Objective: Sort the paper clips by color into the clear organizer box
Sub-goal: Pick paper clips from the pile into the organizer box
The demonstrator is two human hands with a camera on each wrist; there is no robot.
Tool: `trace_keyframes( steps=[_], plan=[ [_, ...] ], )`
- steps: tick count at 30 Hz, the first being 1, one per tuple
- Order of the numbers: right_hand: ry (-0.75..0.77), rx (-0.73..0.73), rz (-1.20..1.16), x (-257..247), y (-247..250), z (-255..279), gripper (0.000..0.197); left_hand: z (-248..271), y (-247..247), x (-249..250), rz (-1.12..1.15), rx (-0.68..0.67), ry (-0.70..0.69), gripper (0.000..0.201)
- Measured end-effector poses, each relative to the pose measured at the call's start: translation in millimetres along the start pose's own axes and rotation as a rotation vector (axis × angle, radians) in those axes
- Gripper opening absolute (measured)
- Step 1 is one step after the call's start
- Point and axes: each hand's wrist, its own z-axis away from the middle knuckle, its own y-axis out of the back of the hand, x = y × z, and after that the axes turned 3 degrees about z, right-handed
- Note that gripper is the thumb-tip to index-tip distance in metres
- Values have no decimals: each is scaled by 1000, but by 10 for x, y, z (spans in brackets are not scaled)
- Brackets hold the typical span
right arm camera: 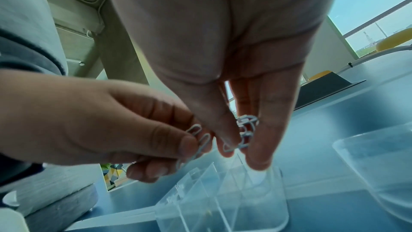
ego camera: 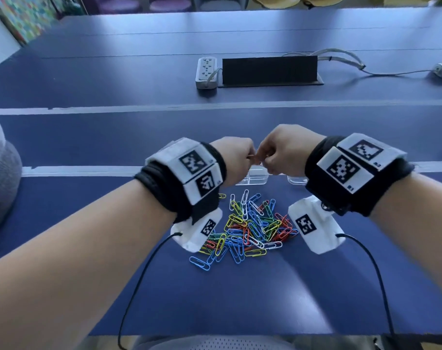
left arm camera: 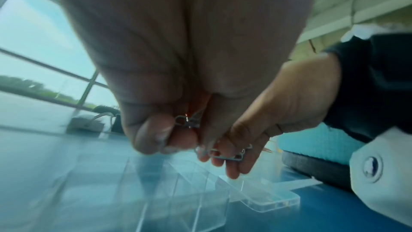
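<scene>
White clips [right arm camera: 201, 143] pinched by both hands, over organizer [right arm camera: 225, 205].

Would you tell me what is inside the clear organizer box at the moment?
In the right wrist view, the compartments of the clear organizer box that show look empty. Both hands hold white clips above it: left hand, right hand. The head view hides most of the box behind the hands.

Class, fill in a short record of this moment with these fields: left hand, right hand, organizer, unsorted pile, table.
left hand: left hand pinches white paper clips
right hand: right hand pinches linked white clips
organizer: clear organizer box open under both hands, its compartments look empty
unsorted pile: mixed-colour paper clips lie loose nearer the person
table: blue table
</scene>
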Motion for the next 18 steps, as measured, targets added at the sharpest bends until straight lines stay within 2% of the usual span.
trace_keyframes(
  steps=[3,5,9,14,18],
  plan=[
    [-38,-4,11,-17,-13,-101,35,-163,2,68,-162,-19,-45,32],
    [-72,-6,-27,-23,-8,-136,30,-213,19,87,-210,-44,-53,30],
    [-108,-36,-119,-33,21,-165,21,-235,27,108,-211,-78,-32,25],
    [-112,-77,-205,-33,41,-147,26,-281,25,131,-184,-42,-36,20],
    [-131,-72,-282,-3,57,-128,27,-310,28,176,-218,-11,-97,23]
  ],
)
